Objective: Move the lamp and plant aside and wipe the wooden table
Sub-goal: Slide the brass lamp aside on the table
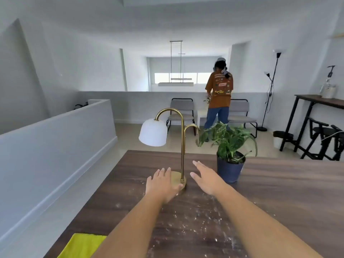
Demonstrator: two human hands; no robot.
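The brass lamp [178,146] stands mid-table beside the potted plant [229,151]. The left hand [161,183] lies spread at its round base, the right hand [206,178] open just beside, holding nothing. Clearing comes first: next, grip stem and base, lift aside; yellow cloth [81,245] waits, white crumbs [197,218] dot the wooden table [288,192]
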